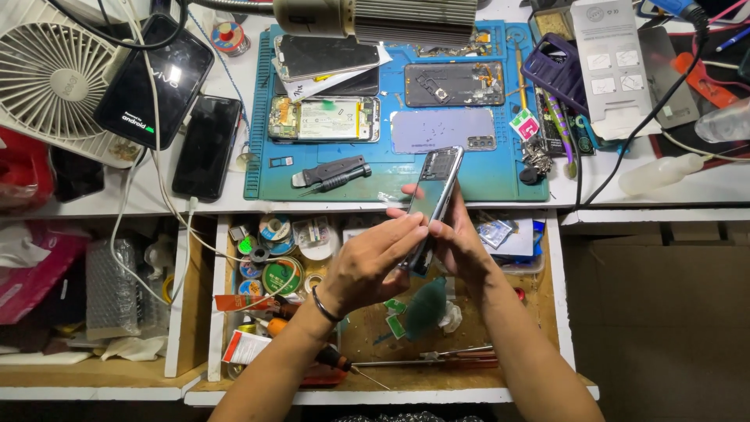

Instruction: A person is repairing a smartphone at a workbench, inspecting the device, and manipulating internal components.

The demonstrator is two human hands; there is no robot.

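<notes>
Gripping a smartphone (434, 195), both hands, left (367, 266), right (457, 242), above open drawer (558, 312).

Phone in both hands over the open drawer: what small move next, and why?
Probably slide the left hand fingertips further along the phone edge. The phone is tilted on its side, the right hand bracing it from behind, and the left fingers already pinch its near edge above the drawer.

Both hands meet above an open drawer (219, 312), the left hand (367, 262) just left of the right hand (461, 242), a phone (433, 195) between them. Beyond them a work mat (484, 184) lies on the table (687, 191); a fan (51, 78) stands far left.
</notes>
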